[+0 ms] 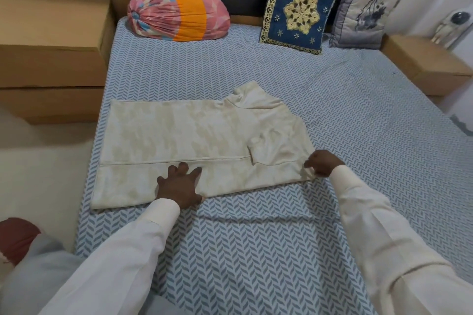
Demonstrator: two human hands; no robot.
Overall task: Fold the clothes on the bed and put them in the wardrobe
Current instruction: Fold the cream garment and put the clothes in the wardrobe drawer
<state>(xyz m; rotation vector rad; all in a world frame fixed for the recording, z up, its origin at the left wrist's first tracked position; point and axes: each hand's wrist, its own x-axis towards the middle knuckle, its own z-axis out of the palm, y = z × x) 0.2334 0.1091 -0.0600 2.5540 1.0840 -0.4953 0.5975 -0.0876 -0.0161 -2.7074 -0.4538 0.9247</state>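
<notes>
A cream shirt lies sideways on the bed, near the edge closest to the person, hem to the left and collar to the right. It looks partly folded: 1 long strip along the near side is turned over the body, and a short sleeve is tucked across the chest. The left hand lies flat on that near strip with its fingers spread. This is probably to pin the cloth so the crease stays put while the other end is handled. The right hand is at the near right corner, by the shoulder, with its fingers curled and pinching the edge of the fabric. That grip suits pulling the end taut or lifting it over towards the hem for the next fold. The folding seems about halfway done, and storing has not begun. The wardrobe is not in view, so nothing can be said of its contents. No open container shows in the picture. The 2 brown bedside units look closed, and what they hold cannot be told; a small pale figure stands on the right one. Against the headboard rest a pink and orange bolster, a blue cushion and a grey cushion, well apart from the shirt.
</notes>
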